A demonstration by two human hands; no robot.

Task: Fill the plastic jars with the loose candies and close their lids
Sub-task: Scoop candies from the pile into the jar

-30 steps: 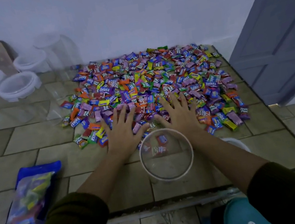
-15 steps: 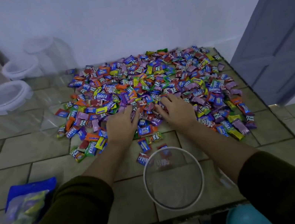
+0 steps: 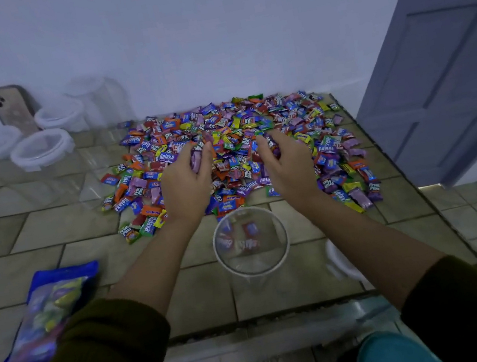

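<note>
Scooping a double handful for the open jar

Both the left hand and right hand are cupped, fingers curled round a clump of candies near the front of the pile. The jar stands just in front, only a few inside, with its lid beside it. I'd press the hands together, keep them low, and drop the candies right over the mouth.

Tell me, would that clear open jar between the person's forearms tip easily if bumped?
Probably. The jar looks like thin clear plastic and holds only a few candies, so it is likely light. Standing upright on flat tile, it might slide or topple from a knock. Its mouth looks evenly round, so it seems fairly stiff.
</note>
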